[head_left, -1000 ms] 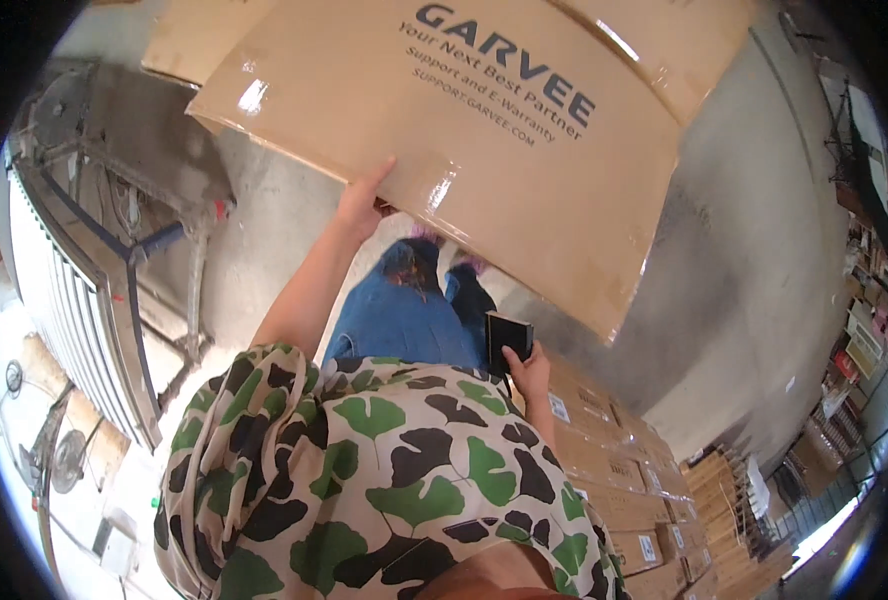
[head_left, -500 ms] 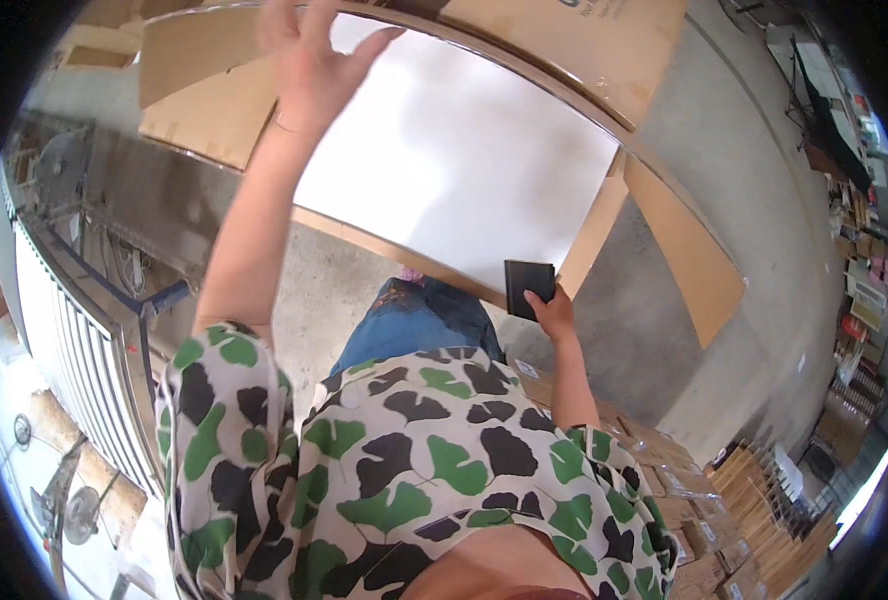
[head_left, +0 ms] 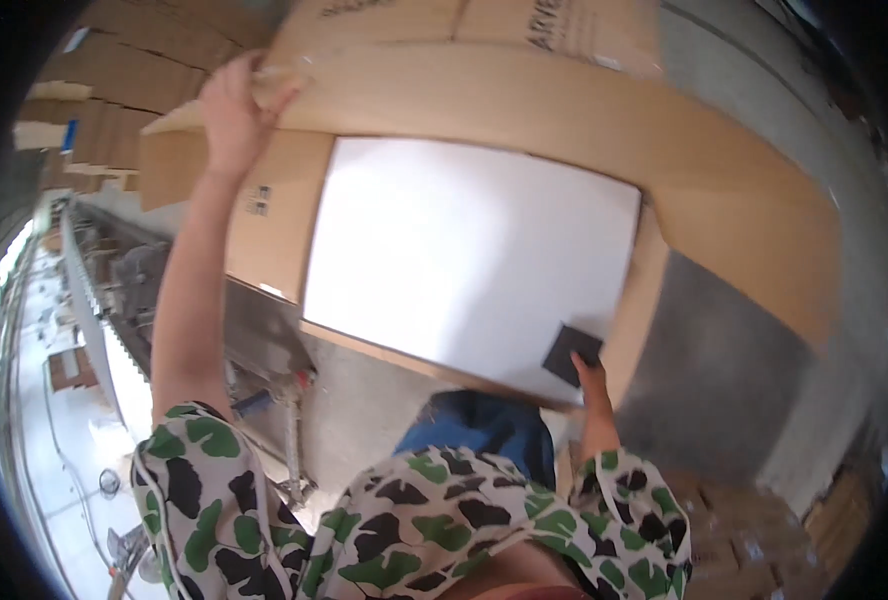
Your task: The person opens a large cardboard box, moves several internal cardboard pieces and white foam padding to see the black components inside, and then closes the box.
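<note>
Your right hand (head_left: 591, 380) grasps a flat black rectangular object (head_left: 563, 352) over the white rectangular panel (head_left: 464, 250)'s near-right corner, so avoid scuffing, and steady the broad brown cardboard flap (head_left: 524, 105) beyond the panel with your left hand (head_left: 236, 118), its grip unclear.

- Brown cardboard (head_left: 134, 85) piled at the upper left, a small blue patch at its left edge
- Printed brown cartons (head_left: 604, 30) at the top edge
- More brown cartons (head_left: 749, 545) at the lower right, partly in shade
- Grey concrete floor (head_left: 364, 390), darker toward the right
- Metal stand (head_left: 292, 430) with a red spot, left of centre
- Pale surface (head_left: 69, 440) at the far left, blurred
</note>
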`<state>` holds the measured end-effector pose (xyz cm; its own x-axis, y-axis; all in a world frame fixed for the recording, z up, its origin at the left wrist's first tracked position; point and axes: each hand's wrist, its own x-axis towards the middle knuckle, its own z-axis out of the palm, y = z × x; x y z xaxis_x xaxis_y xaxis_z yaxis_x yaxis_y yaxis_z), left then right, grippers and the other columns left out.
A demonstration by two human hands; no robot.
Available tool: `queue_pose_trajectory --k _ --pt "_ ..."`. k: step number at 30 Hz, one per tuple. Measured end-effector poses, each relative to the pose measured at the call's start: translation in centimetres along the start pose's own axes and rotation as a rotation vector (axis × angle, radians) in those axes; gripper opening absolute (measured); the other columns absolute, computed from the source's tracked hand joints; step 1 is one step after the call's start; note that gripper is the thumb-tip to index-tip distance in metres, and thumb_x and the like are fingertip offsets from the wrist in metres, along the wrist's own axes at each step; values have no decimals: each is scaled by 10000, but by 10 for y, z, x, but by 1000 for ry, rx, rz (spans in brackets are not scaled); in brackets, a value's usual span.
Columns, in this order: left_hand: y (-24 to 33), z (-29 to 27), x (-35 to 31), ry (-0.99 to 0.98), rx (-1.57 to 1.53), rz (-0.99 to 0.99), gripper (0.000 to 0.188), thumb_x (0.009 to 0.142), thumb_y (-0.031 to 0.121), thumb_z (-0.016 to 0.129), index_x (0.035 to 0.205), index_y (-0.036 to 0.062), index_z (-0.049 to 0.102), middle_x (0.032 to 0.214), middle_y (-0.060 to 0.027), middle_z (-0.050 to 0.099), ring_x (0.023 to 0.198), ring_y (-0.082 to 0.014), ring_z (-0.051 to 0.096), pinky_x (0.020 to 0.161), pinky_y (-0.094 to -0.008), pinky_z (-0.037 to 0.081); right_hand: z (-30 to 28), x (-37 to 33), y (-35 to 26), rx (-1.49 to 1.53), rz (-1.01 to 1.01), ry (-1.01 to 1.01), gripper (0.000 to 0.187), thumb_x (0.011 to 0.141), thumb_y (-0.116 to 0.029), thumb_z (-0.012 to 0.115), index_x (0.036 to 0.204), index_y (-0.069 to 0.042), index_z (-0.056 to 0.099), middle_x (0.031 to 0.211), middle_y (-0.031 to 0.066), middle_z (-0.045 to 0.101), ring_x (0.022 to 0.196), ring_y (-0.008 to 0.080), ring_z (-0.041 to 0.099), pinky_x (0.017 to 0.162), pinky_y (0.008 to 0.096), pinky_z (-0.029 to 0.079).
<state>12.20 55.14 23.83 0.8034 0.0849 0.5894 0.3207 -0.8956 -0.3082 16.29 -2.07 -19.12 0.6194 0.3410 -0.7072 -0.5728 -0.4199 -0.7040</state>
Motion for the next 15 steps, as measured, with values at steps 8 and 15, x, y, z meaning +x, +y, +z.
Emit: queue_pose_trajectory --k 8,15 --pt "35 -2 12 11 -80 -43 595 731 399 699 1155 44 477 1024 -112 533 949 -303 479 836 -390 356 -27 24 110 -210 22 223 650 643 -447 763 1053 33 608 1033 168 639 956 293 606 800 383 479" --pt "30 -32 -20 -28 -30 -73 670 666 359 754 1160 19 456 1026 -133 516 946 -312 474 841 -404 343 -6 10 80 -346 101 182 935 596 -332 813 1354 -50 344 1155 171 572 1044 308 540 864 414 451"
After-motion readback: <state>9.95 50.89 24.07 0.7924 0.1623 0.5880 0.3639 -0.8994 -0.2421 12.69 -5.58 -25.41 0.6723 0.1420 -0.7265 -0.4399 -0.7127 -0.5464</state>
